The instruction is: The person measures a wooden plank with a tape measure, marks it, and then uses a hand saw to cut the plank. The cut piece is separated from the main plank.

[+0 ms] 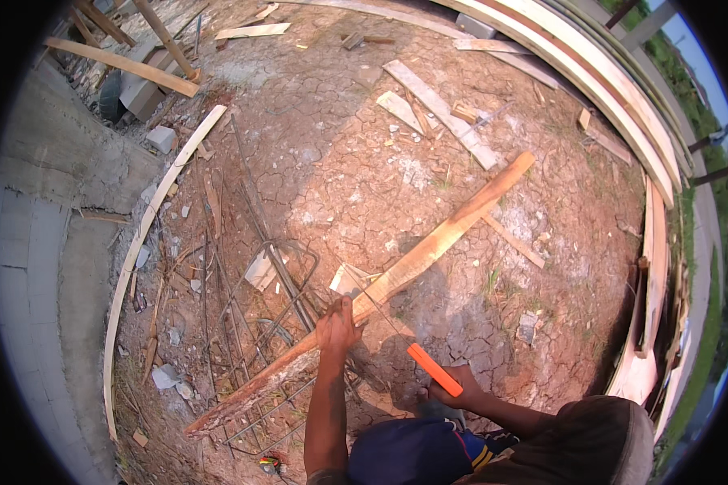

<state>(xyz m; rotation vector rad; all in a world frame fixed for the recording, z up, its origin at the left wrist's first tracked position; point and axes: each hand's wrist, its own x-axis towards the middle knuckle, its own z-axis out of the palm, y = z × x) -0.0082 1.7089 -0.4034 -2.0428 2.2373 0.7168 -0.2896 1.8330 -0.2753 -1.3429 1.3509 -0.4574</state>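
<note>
Left hand (337, 323) pressed down on long wooden plank (396, 275), fingers closed over its upper edge near the midpoint. Right hand (453, 386) wrapped tight around orange-handled saw (433, 369); thin blade running up-left from the handle to the plank, just beside the left hand. Hands apart, one per object.

Plank lying diagonally on cracked red earth (364, 178), far end up-right, near end down-left across a tangle of rebar (279, 283). Scrap boards (441, 113) well apart toward the far side; curved formwork planks (590, 89) along the right edge of the ground.

Judgement for a clean cut: hold-down kept firm and close to the blade line but clear of the teeth; strokes long and level; plank poorly supported on loose rebar, so likely to shift or pinch the blade.
</note>
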